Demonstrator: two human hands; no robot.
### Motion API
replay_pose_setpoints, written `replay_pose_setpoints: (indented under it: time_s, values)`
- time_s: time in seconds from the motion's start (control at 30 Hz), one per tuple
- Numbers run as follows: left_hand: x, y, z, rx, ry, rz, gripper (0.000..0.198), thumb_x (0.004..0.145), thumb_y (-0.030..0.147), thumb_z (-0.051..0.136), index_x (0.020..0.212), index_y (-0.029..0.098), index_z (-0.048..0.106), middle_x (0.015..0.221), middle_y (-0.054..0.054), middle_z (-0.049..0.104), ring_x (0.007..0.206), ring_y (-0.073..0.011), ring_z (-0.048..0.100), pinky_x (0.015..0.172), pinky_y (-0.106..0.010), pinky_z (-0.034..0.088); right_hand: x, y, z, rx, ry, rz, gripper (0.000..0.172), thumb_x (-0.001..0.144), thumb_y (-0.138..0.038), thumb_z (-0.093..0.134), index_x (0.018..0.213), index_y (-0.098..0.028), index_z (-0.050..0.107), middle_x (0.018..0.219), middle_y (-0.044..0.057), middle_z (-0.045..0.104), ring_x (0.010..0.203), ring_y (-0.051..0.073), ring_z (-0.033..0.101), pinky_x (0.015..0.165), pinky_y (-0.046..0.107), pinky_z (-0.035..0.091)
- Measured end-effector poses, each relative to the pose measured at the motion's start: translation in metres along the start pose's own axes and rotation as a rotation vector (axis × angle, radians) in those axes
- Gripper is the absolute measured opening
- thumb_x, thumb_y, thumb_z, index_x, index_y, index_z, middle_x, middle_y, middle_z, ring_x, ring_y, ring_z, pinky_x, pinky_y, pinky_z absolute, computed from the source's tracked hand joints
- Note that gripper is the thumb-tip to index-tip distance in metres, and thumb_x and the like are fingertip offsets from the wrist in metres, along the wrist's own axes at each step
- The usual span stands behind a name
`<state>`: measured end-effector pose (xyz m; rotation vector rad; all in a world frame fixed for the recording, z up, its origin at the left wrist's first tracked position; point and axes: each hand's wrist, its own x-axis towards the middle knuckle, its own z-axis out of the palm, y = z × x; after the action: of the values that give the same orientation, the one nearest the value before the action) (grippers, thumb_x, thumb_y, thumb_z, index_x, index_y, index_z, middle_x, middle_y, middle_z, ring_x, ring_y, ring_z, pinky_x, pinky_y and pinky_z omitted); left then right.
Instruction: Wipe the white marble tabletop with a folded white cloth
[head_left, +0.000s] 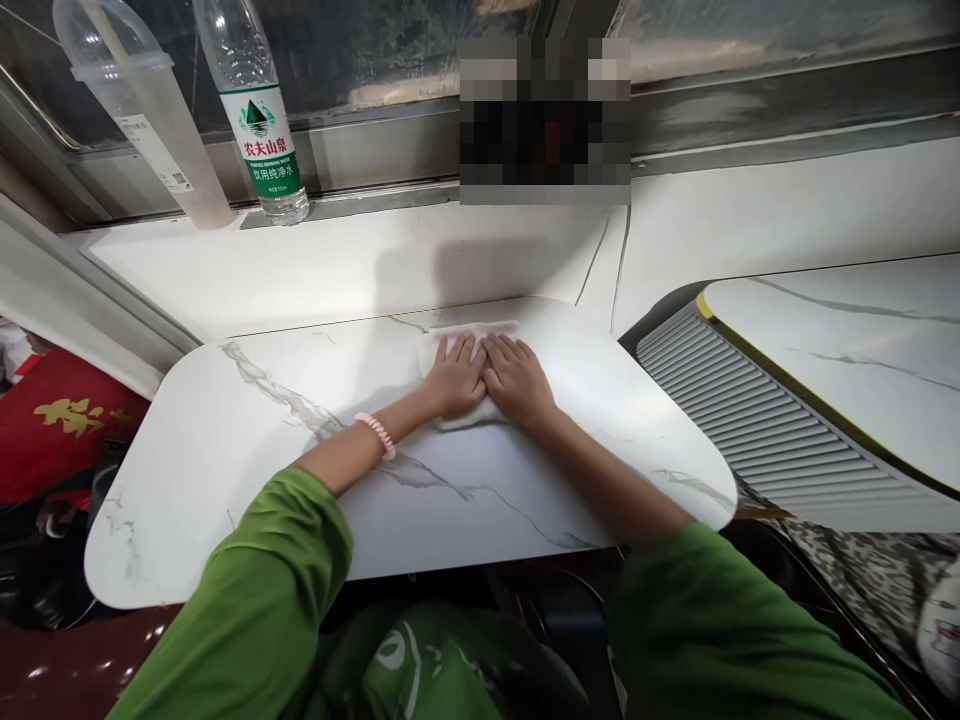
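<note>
Green fabric sleeves (262,560); left hand (456,378), right hand (519,380), fingers flat atop white cloth (466,418) near white-marbled worktop (225,450) rear edge. Likely light, limp; hold edges.

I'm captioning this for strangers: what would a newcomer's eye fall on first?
Probably the left hand and right hand, palms down on a pale cloth toward the back of the white table. Next, the green-labelled bottle at upper left and the red item at far left.

Cloth (486,412) partly hidden under left hand (457,375) and right hand (520,380), bottle (264,140) cut off by top edge
</note>
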<state>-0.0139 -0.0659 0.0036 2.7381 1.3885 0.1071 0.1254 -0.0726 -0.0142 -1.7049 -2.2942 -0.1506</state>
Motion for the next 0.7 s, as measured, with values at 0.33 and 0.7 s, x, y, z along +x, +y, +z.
replay_pose_setpoints:
  time_s: [0.33,0.7]
  values:
    - [-0.196,0.045,-0.008,-0.004,0.015,0.052,0.068,0.094,0.035,0.035,0.148,-0.005,0.027,0.156,-0.028,0.020,0.147,-0.0405,0.011,0.118,-0.058,0.005,-0.143,-0.116,-0.040,0.036,0.031,-0.185,0.060,0.085,-0.020,0.038,0.141,0.001,0.045,0.149,0.018,0.044,0.142,0.029,0.032,0.118,0.046,0.025]
    - [-0.113,-0.066,-0.007,0.057,0.048,-0.008,0.060,0.095,0.027,0.031,0.147,-0.002,0.032,0.155,-0.024,0.030,0.146,-0.0329,0.023,0.119,-0.054,0.012,-0.009,-0.124,-0.003,0.164,-0.047,-0.070,0.056,0.088,-0.020,0.035,0.140,-0.001,0.046,0.147,0.017,0.046,0.139,0.028,0.037,0.117,0.044,0.021]
